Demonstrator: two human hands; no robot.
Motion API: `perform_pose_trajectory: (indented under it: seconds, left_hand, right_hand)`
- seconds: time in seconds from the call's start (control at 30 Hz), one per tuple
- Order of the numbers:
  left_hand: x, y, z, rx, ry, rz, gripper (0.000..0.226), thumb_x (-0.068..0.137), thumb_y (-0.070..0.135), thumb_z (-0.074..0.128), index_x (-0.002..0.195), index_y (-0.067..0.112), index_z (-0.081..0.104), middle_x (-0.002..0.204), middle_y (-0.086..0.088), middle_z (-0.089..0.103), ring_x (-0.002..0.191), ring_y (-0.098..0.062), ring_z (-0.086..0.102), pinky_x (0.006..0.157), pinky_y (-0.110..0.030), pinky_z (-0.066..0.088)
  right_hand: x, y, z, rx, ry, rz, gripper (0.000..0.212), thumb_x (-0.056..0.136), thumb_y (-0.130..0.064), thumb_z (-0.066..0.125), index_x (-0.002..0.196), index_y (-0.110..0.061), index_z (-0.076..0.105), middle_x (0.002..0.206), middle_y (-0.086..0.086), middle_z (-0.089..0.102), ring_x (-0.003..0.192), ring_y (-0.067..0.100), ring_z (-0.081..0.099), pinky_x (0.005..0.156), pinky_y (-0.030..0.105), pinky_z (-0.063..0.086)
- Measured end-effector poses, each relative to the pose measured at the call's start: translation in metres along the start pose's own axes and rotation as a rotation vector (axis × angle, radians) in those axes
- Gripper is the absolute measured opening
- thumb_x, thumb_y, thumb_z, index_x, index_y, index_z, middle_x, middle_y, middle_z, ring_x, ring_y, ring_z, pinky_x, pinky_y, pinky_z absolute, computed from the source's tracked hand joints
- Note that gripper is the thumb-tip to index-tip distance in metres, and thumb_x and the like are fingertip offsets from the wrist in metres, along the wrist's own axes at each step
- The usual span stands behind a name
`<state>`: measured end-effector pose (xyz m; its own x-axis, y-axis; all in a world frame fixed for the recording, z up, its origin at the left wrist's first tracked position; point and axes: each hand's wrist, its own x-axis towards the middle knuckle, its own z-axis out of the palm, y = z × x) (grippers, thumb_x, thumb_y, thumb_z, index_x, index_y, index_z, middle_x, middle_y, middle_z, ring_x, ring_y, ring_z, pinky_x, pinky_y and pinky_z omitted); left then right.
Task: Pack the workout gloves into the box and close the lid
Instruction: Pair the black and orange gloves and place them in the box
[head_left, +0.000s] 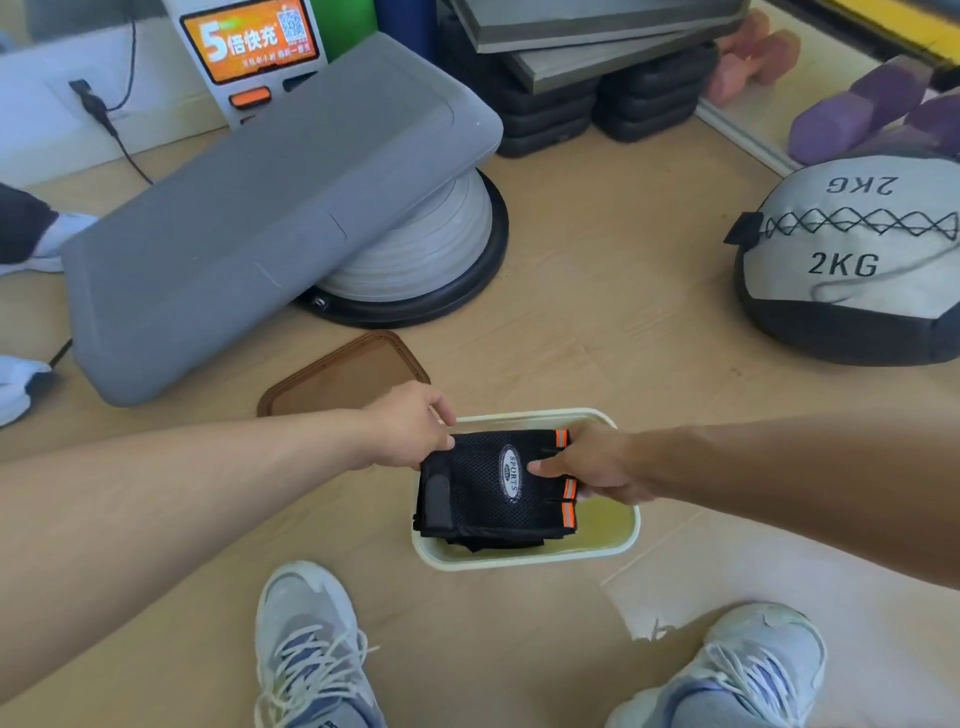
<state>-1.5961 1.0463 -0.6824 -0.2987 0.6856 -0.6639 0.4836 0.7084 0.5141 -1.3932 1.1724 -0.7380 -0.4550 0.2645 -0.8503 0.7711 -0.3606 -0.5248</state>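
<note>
Black mesh workout gloves (483, 493) with orange bands and an oval SPORTS badge lie stacked over the left part of an open cream box (613, 545) on the floor. My left hand (410, 428) pinches the gloves' upper left corner. At their right edge, my right hand (592, 462) grips them by the orange bands, thumb on top. The brown lid (343, 376) lies flat on the floor just behind and left of the box.
A grey step board (249, 223) leans on a balance dome (431, 249) behind the lid. A 2KG medicine ball (852, 260) sits at right. My two shoes (311, 644) stand near the box's front. Another person's feet are at far left.
</note>
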Motion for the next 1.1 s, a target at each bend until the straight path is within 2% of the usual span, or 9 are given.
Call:
perform_pose_trajectory:
  seconds: [0.1, 0.33, 0.47, 0.57, 0.63, 0.7, 0.87, 1.0, 1.1]
  left_hand:
    - [-0.004, 0.0, -0.002, 0.102, 0.027, -0.003, 0.023, 0.09, 0.022, 0.074, 0.111, 0.022, 0.065, 0.106, 0.005, 0.07, 0.076, -0.018, 0.072, 0.075, -0.032, 0.057]
    - [-0.002, -0.002, -0.01, 0.346, 0.04, 0.069, 0.032, 0.091, 0.026, 0.071, 0.122, 0.025, 0.063, 0.123, 0.006, 0.061, 0.104, -0.016, 0.057, 0.078, -0.028, 0.042]
    - [-0.003, -0.005, -0.012, 0.583, 0.027, 0.143, 0.041, 0.093, 0.03, 0.064, 0.133, 0.028, 0.054, 0.135, 0.003, 0.054, 0.121, -0.023, 0.054, 0.089, -0.035, 0.045]
    - [-0.004, -0.007, -0.013, 0.642, -0.054, 0.115, 0.052, 0.095, 0.035, 0.063, 0.144, 0.028, 0.046, 0.147, 0.0, 0.05, 0.132, -0.026, 0.05, 0.099, -0.039, 0.046]
    - [-0.005, -0.008, -0.012, 0.654, -0.114, 0.082, 0.058, 0.096, 0.036, 0.062, 0.15, 0.029, 0.04, 0.151, -0.002, 0.048, 0.135, -0.028, 0.048, 0.101, -0.039, 0.045]
    - [-0.006, -0.009, -0.011, 0.656, -0.146, 0.07, 0.062, 0.096, 0.036, 0.063, 0.152, 0.029, 0.037, 0.153, -0.003, 0.046, 0.137, -0.028, 0.047, 0.101, -0.038, 0.044]
    - [-0.009, -0.015, -0.007, 0.651, -0.178, 0.075, 0.069, 0.095, 0.04, 0.064, 0.155, 0.027, 0.033, 0.157, -0.001, 0.04, 0.14, -0.026, 0.044, 0.106, -0.038, 0.042]
    - [-0.012, -0.017, -0.008, 0.593, -0.154, 0.09, 0.073, 0.097, 0.042, 0.062, 0.158, 0.025, 0.026, 0.16, -0.002, 0.035, 0.144, -0.025, 0.038, 0.11, -0.037, 0.037]
    - [-0.013, -0.017, -0.007, 0.432, -0.076, 0.091, 0.068, 0.1, 0.045, 0.054, 0.158, 0.021, 0.026, 0.16, -0.005, 0.037, 0.144, -0.025, 0.038, 0.112, -0.036, 0.034]
  right_hand:
    - [0.009, 0.006, 0.012, -0.07, 0.036, 0.03, 0.029, 0.095, -0.015, 0.069, 0.122, -0.005, 0.066, 0.107, 0.004, 0.073, 0.085, 0.016, 0.07, 0.058, 0.022, 0.056]
    - [0.026, 0.025, 0.012, -0.272, 0.158, 0.098, 0.062, 0.07, -0.054, 0.077, 0.117, -0.016, 0.064, 0.113, 0.007, 0.073, 0.097, 0.025, 0.072, 0.098, 0.046, 0.055]
    - [0.008, 0.019, 0.011, -0.454, 0.341, 0.03, 0.07, 0.091, -0.044, 0.068, 0.148, -0.018, 0.038, 0.128, 0.006, 0.058, 0.11, 0.027, 0.06, 0.088, 0.033, 0.044]
    - [-0.008, 0.018, 0.016, -0.654, 0.453, -0.173, 0.045, 0.093, -0.034, 0.064, 0.133, -0.022, 0.048, 0.127, -0.002, 0.054, 0.101, 0.022, 0.061, 0.081, 0.032, 0.047]
    - [-0.01, 0.021, 0.023, -0.834, 0.279, -0.309, 0.023, 0.093, -0.023, 0.06, 0.115, -0.026, 0.058, 0.111, -0.006, 0.062, 0.097, 0.02, 0.062, 0.081, 0.03, 0.049]
    - [-0.01, 0.024, 0.032, -1.075, 0.05, -0.44, 0.032, 0.096, -0.016, 0.054, 0.124, -0.028, 0.063, 0.123, -0.007, 0.059, 0.108, 0.016, 0.059, 0.087, 0.025, 0.046]
    - [0.015, 0.025, 0.035, -1.785, -0.187, -0.56, 0.063, 0.102, -0.019, 0.045, 0.159, -0.033, 0.022, 0.17, -0.005, 0.004, 0.154, 0.024, 0.014, 0.114, 0.044, 0.036]
    - [0.015, 0.016, 0.035, -1.802, -0.26, -0.45, 0.059, 0.106, -0.027, 0.039, 0.161, -0.03, 0.017, 0.171, -0.004, -0.001, 0.157, 0.023, 0.004, 0.12, 0.045, 0.028]
    - [0.007, 0.004, 0.039, -1.509, -0.155, -0.529, 0.045, 0.104, -0.03, 0.044, 0.149, -0.031, 0.046, 0.161, -0.006, 0.035, 0.148, 0.019, 0.032, 0.115, 0.038, 0.037]
